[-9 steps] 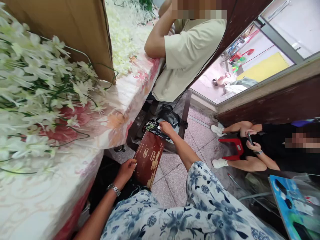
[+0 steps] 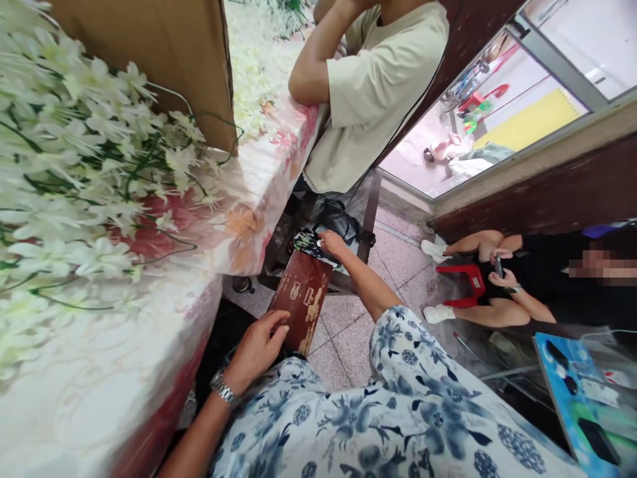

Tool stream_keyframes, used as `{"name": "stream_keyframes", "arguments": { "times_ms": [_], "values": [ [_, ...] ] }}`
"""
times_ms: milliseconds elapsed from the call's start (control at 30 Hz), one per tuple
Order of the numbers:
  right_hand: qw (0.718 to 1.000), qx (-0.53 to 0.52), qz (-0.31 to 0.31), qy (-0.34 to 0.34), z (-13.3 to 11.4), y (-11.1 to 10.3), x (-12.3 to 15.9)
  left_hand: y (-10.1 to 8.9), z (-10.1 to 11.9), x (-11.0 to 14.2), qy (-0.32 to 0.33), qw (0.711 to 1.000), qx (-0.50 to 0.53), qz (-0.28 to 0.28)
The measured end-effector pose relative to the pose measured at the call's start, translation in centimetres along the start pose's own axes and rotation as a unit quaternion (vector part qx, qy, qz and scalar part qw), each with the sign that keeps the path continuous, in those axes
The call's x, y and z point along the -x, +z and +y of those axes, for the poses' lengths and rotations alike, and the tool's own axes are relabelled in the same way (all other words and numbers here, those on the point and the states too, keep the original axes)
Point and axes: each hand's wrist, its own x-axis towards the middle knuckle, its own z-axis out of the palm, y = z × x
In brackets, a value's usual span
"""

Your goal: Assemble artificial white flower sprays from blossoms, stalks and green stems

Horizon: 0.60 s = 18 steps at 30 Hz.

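Since the earlier frame, the bare left hand (image 2: 259,346), wearing a silver metal-link watch (image 2: 223,388), had loosened its bunched fingers and shifted farther over the worn, red-brown rectangular wooden board (image 2: 301,299). Well apart from it, the bare right hand (image 2: 333,244) was at the black, pale-patterned item (image 2: 306,243) by the board's far end; whether it gripped that was unclear.

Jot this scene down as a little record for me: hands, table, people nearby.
Left hand: fingers loosely bent over the brown board; contact unclear
Right hand: at the dark patterned cloth by the board's far end; grip unclear
Table: floral cover, white flowers, cardboard
People: one in a beige shirt; another holding a phone
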Motion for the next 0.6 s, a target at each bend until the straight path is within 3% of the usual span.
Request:
{"name": "stream_keyframes", "arguments": {
  "times_ms": [67,233,400,533,600],
  "values": [
    [1.0,-0.001,0.012,0.002,0.1,-0.7,0.6,-0.8,1.4,1.8,0.054,0.997,-0.055,-0.032],
    [0.996,-0.008,0.09,-0.014,0.2,-3.2,3.1,-3.0,3.7,6.7,0.1,0.987,-0.11,-0.067],
    [0.973,-0.045,0.197,-0.114,-3.4,-6.3,6.9,-5.2,4.8,12.1,0.17,0.977,-0.072,-0.112],
    [0.925,-0.091,0.259,-0.264,-9.3,-8.7,10.6,-6.7,5.4,16.7,0.254,0.965,-0.037,-0.052],
    [0.845,-0.117,0.343,-0.393,-12.8,-9.7,12.7,-7.3,5.6,19.0,0.271,0.962,-0.032,0.002]
  ]
}}
